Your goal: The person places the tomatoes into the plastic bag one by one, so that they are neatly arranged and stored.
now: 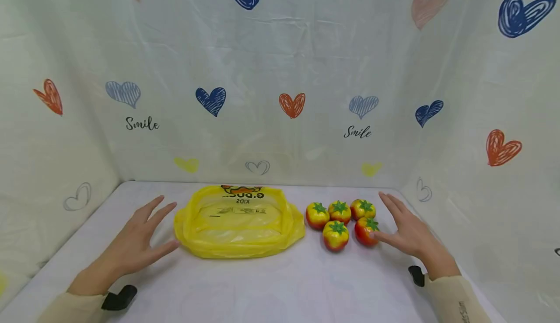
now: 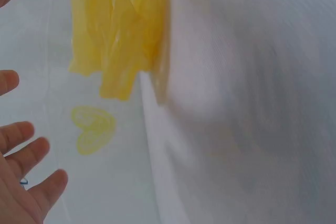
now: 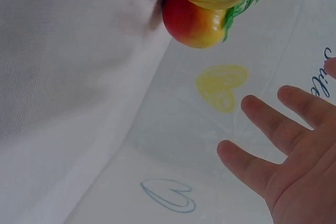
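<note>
A yellow plastic bag point(image 1: 238, 223) printed "G.DUCK KIDS" lies on the white table, its lettering mirrored. Just left of it my left hand point(image 1: 139, 240) hovers with fingers spread and nothing in it. Several shiny red-and-yellow tomatoes point(image 1: 335, 236) with green leafy tops are grouped to the right of the bag. Beside the rightmost tomato point(image 1: 365, 231) is my right hand point(image 1: 407, 230), its fingers extended and its thumb tip overlapping that tomato in the head view. The left wrist view shows the gathered end of the bag point(image 2: 123, 30) beyond the spread fingers.
The white tabletop point(image 1: 262, 289) stretches in front of the bag and tomatoes. Behind and at both sides hangs a pale curtain point(image 1: 253, 138) printed with hearts and "Smile". A black strap piece point(image 1: 119, 297) shows at the left wrist.
</note>
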`<state>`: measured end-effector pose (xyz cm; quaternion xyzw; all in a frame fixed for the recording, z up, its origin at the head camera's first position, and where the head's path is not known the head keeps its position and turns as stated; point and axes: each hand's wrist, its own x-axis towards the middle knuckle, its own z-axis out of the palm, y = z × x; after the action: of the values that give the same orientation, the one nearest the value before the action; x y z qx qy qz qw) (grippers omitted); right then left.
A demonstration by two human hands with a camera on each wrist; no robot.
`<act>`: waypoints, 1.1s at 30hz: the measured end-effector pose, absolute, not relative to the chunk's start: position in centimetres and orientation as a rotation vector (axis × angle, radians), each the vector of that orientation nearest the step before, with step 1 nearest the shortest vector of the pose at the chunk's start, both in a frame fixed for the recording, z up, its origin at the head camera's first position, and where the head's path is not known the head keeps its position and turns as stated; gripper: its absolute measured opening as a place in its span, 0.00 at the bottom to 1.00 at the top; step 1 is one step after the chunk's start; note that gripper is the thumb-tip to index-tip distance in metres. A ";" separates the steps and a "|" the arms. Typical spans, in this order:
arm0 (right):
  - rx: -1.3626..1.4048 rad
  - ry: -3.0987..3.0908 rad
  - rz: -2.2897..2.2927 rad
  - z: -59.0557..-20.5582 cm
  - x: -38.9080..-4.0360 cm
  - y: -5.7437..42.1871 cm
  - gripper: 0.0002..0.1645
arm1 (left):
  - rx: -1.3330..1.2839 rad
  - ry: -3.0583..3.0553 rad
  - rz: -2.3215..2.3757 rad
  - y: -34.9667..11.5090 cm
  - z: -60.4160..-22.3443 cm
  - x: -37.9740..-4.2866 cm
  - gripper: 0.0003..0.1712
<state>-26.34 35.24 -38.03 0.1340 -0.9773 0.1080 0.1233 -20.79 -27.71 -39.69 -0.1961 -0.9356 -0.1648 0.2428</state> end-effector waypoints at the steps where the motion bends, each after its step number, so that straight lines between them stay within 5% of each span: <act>1: 0.388 -2.861 0.333 -38.1 -26.3 35.2 0.66 | -0.542 -2.562 -0.480 -27.5 -39.6 -20.9 0.49; 33: 0.342 -2.975 0.537 -38.9 -26.1 33.7 0.60 | -0.427 -2.778 -0.757 -23.8 -40.0 -26.4 0.35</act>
<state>-26.15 33.67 -38.89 0.1123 -0.9767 0.1762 0.0497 -26.43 -23.79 -40.05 -0.1459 -0.9480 -0.2584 0.1149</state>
